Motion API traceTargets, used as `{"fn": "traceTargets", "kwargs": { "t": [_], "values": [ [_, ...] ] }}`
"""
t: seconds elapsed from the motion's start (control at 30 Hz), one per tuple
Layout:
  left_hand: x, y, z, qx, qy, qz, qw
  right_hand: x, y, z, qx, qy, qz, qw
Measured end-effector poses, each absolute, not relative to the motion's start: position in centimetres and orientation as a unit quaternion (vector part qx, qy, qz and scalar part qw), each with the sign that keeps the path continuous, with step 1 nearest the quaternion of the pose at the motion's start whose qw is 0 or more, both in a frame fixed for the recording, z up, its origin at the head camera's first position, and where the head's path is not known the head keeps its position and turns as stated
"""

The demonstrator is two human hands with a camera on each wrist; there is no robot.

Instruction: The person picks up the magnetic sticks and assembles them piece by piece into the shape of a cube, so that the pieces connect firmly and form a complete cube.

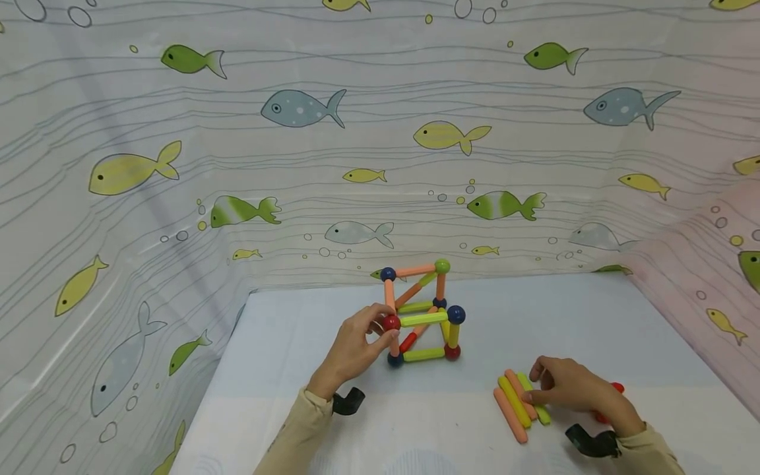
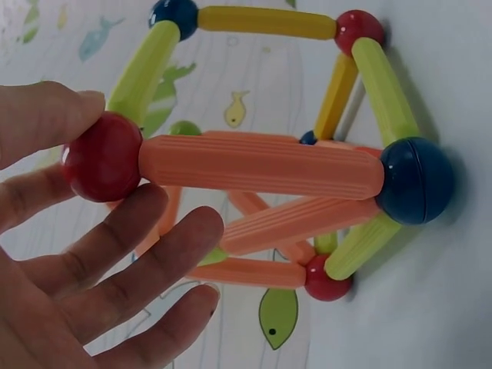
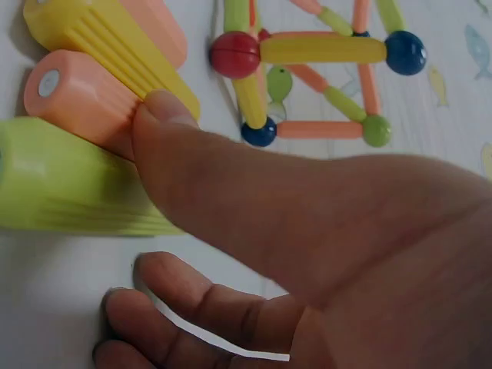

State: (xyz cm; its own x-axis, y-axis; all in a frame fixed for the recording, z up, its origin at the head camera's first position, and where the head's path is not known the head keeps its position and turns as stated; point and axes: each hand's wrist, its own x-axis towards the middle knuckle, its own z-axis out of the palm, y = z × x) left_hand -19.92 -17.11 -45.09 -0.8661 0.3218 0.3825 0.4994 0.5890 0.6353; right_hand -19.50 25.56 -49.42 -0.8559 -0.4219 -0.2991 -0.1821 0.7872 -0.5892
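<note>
Rod-and-ball frame (image 1: pixel 421 316), light but probably loosely jointed, is pinched at its red ball (image 2: pixel 102 157) by the left hand (image 1: pixel 356 346), while the right hand (image 1: pixel 572 386) presses loose rods (image 1: pixel 518 406).

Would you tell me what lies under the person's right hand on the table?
The right hand rests on loose rods: orange, yellow and green, lying side by side. A red piece peeks out behind it; the rest is covered.
</note>
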Motion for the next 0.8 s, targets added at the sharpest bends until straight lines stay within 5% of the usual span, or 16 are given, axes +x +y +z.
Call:
{"fn": "traceTargets", "kwargs": {
  "t": [0.57, 0.8],
  "values": [
    [-20.0, -17.5, -44.9, -0.249, -0.879, -0.394, 0.102, -20.2, 26.9, -50.3, -0.221, 0.884, -0.338, 0.234],
    [-19.9, -17.4, -45.2, -0.241, -0.883, -0.392, 0.095, -19.5, 24.5, -49.6, -0.214, 0.897, -0.358, 0.145]
  ]
}}
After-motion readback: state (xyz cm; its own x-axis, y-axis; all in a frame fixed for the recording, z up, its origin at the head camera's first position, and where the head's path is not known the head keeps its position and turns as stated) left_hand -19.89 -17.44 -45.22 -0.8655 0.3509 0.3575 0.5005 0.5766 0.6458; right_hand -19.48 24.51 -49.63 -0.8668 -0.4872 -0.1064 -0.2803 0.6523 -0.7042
